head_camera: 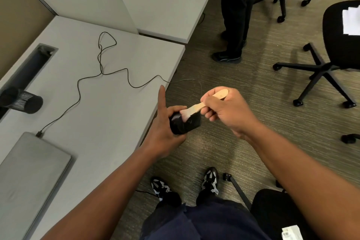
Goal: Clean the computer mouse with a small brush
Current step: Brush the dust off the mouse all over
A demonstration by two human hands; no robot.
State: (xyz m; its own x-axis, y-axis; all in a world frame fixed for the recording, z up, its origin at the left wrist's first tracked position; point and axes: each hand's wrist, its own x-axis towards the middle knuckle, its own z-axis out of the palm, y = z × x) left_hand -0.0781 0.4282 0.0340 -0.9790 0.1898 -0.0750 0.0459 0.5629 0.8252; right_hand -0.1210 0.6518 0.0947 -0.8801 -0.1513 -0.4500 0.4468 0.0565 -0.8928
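We are gripping the mouse [184, 122] in our left hand [165, 126] off the desk [109, 115] edge — forefinger straight; our right hand [224, 109] is pinching the brush [196, 107], bristles touching it. A hard stroke could be knocking it loose — floorward.

Grey desks [109, 115], tan partition [17, 6], striped carpet [243, 87], black swivel chairs [335, 48]

A pale grey rectangular desk [109, 115] carried a closed grey laptop [29, 177] at its near left corner. A thin black cable [78, 91] ran from the laptop's far edge in loose loops across the desktop and off the right edge. A black mesh pen cup [23, 100] lay tipped on its side near the left edge, beside a recessed grey cable slot [37, 60].
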